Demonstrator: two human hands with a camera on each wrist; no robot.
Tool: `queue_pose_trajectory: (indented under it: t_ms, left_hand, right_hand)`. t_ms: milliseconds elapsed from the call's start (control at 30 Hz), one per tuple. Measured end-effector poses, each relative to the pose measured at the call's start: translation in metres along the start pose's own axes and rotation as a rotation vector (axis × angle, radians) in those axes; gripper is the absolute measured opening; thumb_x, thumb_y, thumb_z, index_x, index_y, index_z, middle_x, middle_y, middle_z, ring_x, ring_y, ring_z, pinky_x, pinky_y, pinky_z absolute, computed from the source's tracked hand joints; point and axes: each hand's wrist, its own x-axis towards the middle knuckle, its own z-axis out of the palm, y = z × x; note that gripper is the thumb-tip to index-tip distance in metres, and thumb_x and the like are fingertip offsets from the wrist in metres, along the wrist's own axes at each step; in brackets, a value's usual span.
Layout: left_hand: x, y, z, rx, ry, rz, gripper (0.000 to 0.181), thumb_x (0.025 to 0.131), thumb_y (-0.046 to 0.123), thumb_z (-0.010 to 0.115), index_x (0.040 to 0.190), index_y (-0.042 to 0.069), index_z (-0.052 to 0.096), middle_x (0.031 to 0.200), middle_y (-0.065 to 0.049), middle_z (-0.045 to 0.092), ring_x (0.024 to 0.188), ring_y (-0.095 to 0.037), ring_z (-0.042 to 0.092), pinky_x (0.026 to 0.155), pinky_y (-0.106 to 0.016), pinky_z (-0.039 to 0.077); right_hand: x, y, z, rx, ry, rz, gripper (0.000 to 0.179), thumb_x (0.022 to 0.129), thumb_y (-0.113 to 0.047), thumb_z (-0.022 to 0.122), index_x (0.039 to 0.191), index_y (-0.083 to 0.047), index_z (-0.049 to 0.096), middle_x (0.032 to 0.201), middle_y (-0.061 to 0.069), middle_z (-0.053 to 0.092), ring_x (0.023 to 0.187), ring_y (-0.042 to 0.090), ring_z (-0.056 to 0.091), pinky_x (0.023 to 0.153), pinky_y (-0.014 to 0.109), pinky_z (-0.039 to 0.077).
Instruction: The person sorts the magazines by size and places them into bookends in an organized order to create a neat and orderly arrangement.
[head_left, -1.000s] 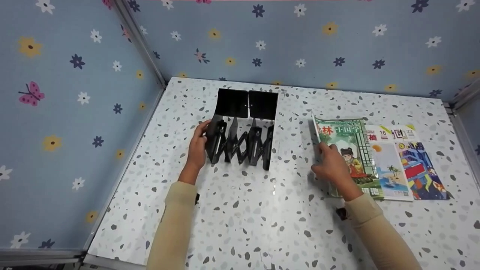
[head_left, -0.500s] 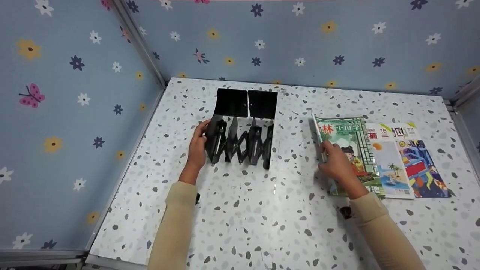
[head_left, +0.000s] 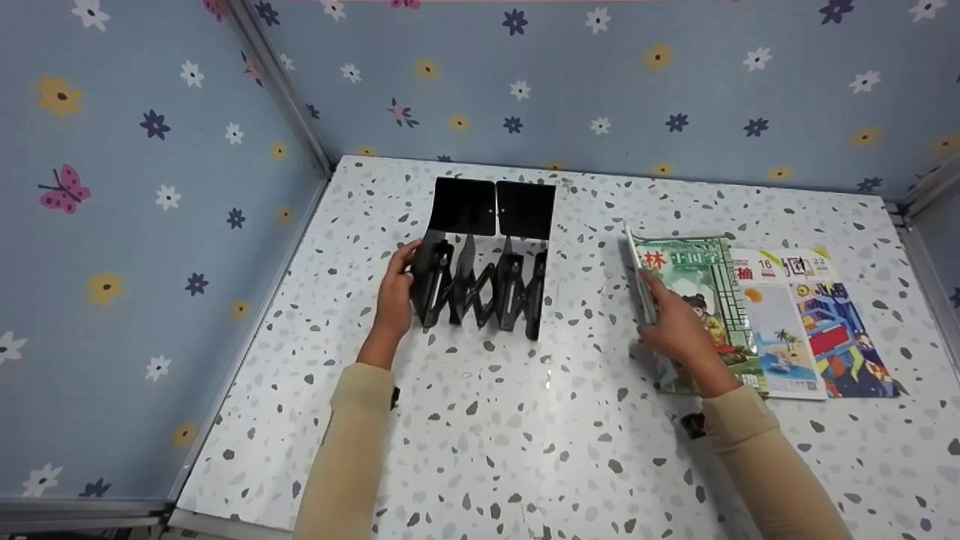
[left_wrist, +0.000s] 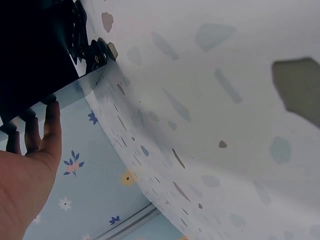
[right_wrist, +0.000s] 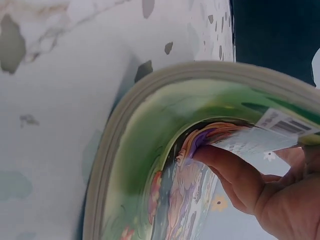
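**Left hand on rack, right hand lifting green book's edge**

Left hand [head_left: 395, 296] laid flat against left end of black accordion rack [head_left: 484, 259]; fingers straight, touching the end panel, not wrapped round it. Left wrist view: fingertips [left_wrist: 50, 107] on the dark panel [left_wrist: 35, 50]. Rack standing upright on speckled tabletop [head_left: 487, 420], left of centre, partly collapsed, two flat black plates at its far side.

Right hand [head_left: 679, 322] gripping left edge of green-covered book [head_left: 701, 289], fingers curled over the cover, thumb side hidden in head view. Right wrist view: book [right_wrist: 150, 150] bent into a curve, fingers [right_wrist: 230, 170] tucked against the cover, barcode label near them. Left edge raised off the table, right part down.

Book at right of table, well apart from rack, overlapping white magazine [head_left: 776, 330]; colourful magazine [head_left: 844, 337] further right, partly under the white one. Floral blue walls [head_left: 525, 82] round the table.
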Motion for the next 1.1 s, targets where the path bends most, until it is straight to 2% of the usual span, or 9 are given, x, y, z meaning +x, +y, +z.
queue_pose_trajectory:
  t_ms: [133, 267, 400, 533, 700, 800, 933, 1100]
  left_hand:
    - [0.0, 0.001, 0.0, 0.018, 0.008, -0.01, 0.056, 0.091, 0.0, 0.026, 0.145, 0.005, 0.041, 0.135, -0.024, 0.047, 0.116, -0.035, 0.047, 0.093, -0.036, 0.039]
    - [-0.001, 0.001, 0.0, 0.02, 0.009, -0.011, 0.056, 0.091, 0.0, 0.026, 0.145, 0.004, 0.041, 0.136, -0.026, 0.046, 0.115, -0.033, 0.047, 0.095, -0.042, 0.039]
    - [-0.001, 0.0, 0.0, 0.014, 0.004, -0.01, 0.055, 0.091, 0.0, 0.026, 0.144, 0.004, 0.041, 0.139, -0.027, 0.044, 0.117, -0.031, 0.047, 0.095, -0.039, 0.038]
    - [0.0, 0.0, 0.0, 0.006, -0.001, -0.007, 0.056, 0.091, 0.0, 0.025, 0.145, 0.004, 0.04, 0.138, -0.025, 0.044, 0.116, -0.031, 0.047, 0.091, -0.033, 0.039]
    - [0.0, 0.001, -0.001, -0.014, -0.008, 0.005, 0.056, 0.091, -0.001, 0.024, 0.145, 0.004, 0.04, 0.136, -0.025, 0.045, 0.112, -0.036, 0.049, 0.088, -0.033, 0.041]
    - [0.0, 0.002, -0.001, -0.011, 0.001, 0.001, 0.056, 0.091, -0.001, 0.025, 0.144, 0.006, 0.041, 0.134, -0.024, 0.047, 0.11, -0.036, 0.049, 0.087, -0.033, 0.041]
    - [0.0, 0.001, 0.0, -0.019, 0.0, -0.012, 0.056, 0.092, 0.0, 0.025, 0.144, 0.008, 0.043, 0.133, -0.023, 0.047, 0.106, -0.034, 0.05, 0.086, -0.035, 0.041]
    - [0.001, 0.001, -0.001, -0.021, 0.002, -0.018, 0.056, 0.091, -0.001, 0.025, 0.144, 0.006, 0.042, 0.133, -0.023, 0.047, 0.106, -0.034, 0.049, 0.087, -0.039, 0.04]
  right_hand:
    - [0.001, 0.0, 0.002, -0.012, 0.005, 0.022, 0.093, 0.075, -0.008, 0.062, 0.155, -0.029, 0.019, 0.137, 0.029, 0.05, 0.076, 0.033, 0.055, 0.058, 0.036, 0.042]
    - [0.003, -0.002, 0.005, -0.039, 0.01, 0.049, 0.089, 0.078, -0.012, 0.062, 0.154, -0.032, 0.021, 0.129, 0.029, 0.056, 0.077, 0.032, 0.056, 0.057, 0.035, 0.042]
    - [0.005, -0.006, 0.008, -0.091, 0.034, 0.025, 0.079, 0.081, -0.014, 0.06, 0.153, -0.025, 0.029, 0.107, 0.026, 0.066, 0.07, 0.031, 0.057, 0.056, 0.037, 0.042]
    - [0.008, -0.011, 0.01, -0.147, 0.054, -0.01, 0.073, 0.083, -0.01, 0.06, 0.151, -0.018, 0.034, 0.087, 0.025, 0.066, 0.059, 0.028, 0.054, 0.053, 0.038, 0.041]
    - [0.009, -0.02, 0.009, -0.187, 0.04, 0.016, 0.074, 0.083, 0.001, 0.051, 0.152, -0.018, 0.03, 0.081, 0.025, 0.064, 0.054, 0.028, 0.051, 0.047, 0.035, 0.036]
    - [0.009, -0.024, 0.009, -0.233, 0.054, 0.038, 0.07, 0.086, 0.0, 0.048, 0.151, -0.017, 0.031, 0.082, 0.027, 0.065, 0.057, 0.032, 0.054, 0.047, 0.038, 0.037]
    - [0.009, -0.024, 0.012, -0.272, 0.087, 0.046, 0.068, 0.086, -0.003, 0.049, 0.151, -0.017, 0.031, 0.086, 0.029, 0.065, 0.065, 0.038, 0.059, 0.054, 0.046, 0.042]
    - [0.009, -0.02, 0.016, -0.226, 0.11, 0.038, 0.066, 0.091, -0.01, 0.05, 0.152, -0.019, 0.029, 0.09, 0.03, 0.065, 0.071, 0.04, 0.061, 0.061, 0.049, 0.045]
